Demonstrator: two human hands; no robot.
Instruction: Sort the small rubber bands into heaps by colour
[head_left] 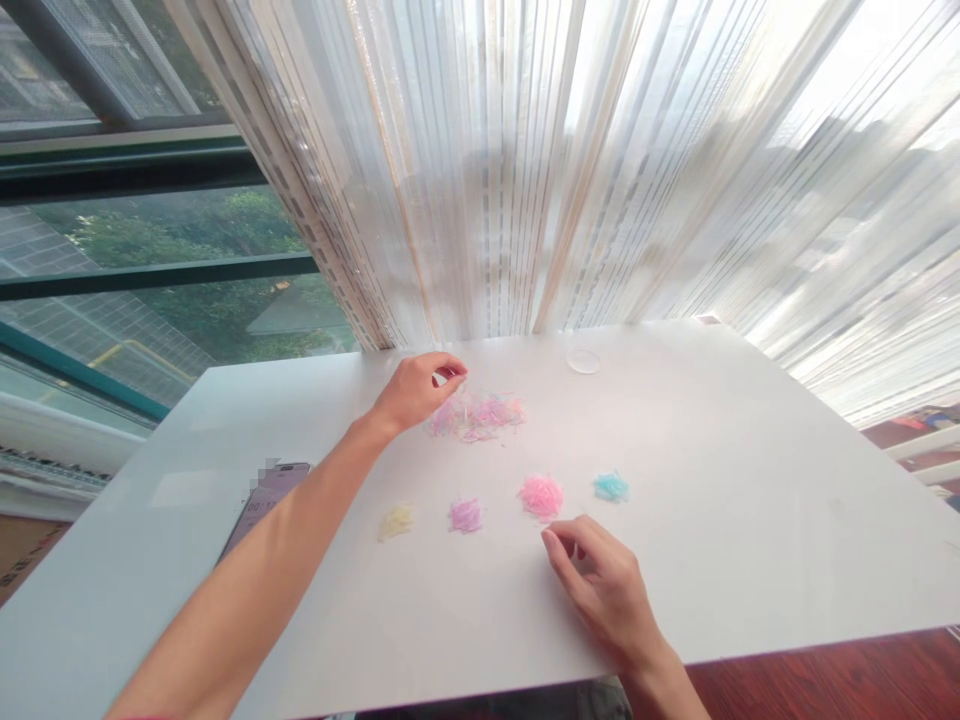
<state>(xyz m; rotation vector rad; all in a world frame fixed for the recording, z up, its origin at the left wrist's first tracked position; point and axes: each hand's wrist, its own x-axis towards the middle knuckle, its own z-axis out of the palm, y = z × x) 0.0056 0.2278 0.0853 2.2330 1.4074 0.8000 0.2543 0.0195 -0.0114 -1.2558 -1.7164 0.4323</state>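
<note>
My left hand is above the back-left end of a loose mixed pile of small pastel pieces, thumb and forefinger pinched; whatever is between them is too small to make out. Close to the table's front, my right hand has its fingers curled, with thumb and forefinger tips together just in front of a pink heap. Its grip is partly hidden. Left of the pink heap are a purple heap and a pale yellow heap. A light blue heap lies to the right.
A round clear lid or dish lies at the back of the white table. A phone is partly covered by my left forearm. A sheer striped curtain hangs along the back edge, with a window at left.
</note>
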